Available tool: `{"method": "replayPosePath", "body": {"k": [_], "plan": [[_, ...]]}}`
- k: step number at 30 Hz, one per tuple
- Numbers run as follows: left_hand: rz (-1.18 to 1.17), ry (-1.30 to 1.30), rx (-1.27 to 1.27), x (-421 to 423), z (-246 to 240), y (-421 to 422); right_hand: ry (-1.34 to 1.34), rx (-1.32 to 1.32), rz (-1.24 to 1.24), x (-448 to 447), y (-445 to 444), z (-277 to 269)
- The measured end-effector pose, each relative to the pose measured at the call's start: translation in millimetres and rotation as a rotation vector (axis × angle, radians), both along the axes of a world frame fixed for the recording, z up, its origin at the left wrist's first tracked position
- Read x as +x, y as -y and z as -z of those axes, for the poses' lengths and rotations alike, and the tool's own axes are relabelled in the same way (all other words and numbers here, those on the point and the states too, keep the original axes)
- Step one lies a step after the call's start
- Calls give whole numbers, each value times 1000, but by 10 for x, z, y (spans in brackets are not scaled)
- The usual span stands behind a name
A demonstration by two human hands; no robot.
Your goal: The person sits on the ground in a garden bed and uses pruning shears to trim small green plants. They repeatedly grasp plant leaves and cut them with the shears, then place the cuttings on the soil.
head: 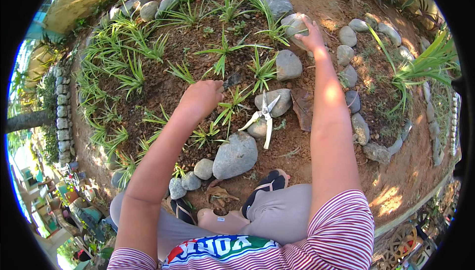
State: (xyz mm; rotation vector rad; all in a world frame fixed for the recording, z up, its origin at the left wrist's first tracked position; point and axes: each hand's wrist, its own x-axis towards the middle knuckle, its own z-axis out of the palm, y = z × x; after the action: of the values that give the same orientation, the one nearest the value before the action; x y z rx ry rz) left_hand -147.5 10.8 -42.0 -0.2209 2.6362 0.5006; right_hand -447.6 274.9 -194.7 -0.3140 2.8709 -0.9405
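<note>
My left hand [202, 97] is closed around the handle of a small tool, its dark metal blade [233, 79] pointing at the soil among spider plants. My right hand [313, 37] rests with spread fingers on a rounded border stone [295, 27]. Between my arms, pruning shears [265, 113] with pale handles and parted blades lie across two stones. A green-and-white spider plant [262, 70] grows beside a grey stone [288, 65], and another plant [233, 106] stands just right of my left hand.
A large grey stone [235, 155] and smaller ones edge the bed near my sandalled feet. A dry brown leaf [302, 109] lies beside the shears. On the right, a second stone-ringed bed holds a long-leaved plant [419, 66]. A stone wall [63, 121] borders the left side.
</note>
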Motion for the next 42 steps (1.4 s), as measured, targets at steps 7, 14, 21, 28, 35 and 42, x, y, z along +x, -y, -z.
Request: {"method": "replayPosePath", "body": {"k": [7,14,21,28,35,42], "plan": [[3,-3,-15,20,11,-38,-132,-220,78,-286,-222,112],[18,0,-36,-55,-52,-87,-139,30,201,-91,-242,37],[8,49,-44,-111,-68,-138,-206,252,209,127,101,-144],[99,-23,-115,-62,-33,-158,-183,285,50,285,296,-104],[78,-60,-113,-82,-4,-167,-89,203,-54,305,180,-52],[82,-73,-149,-109,17,-250,-203,413,-26,463,375,39]]}}
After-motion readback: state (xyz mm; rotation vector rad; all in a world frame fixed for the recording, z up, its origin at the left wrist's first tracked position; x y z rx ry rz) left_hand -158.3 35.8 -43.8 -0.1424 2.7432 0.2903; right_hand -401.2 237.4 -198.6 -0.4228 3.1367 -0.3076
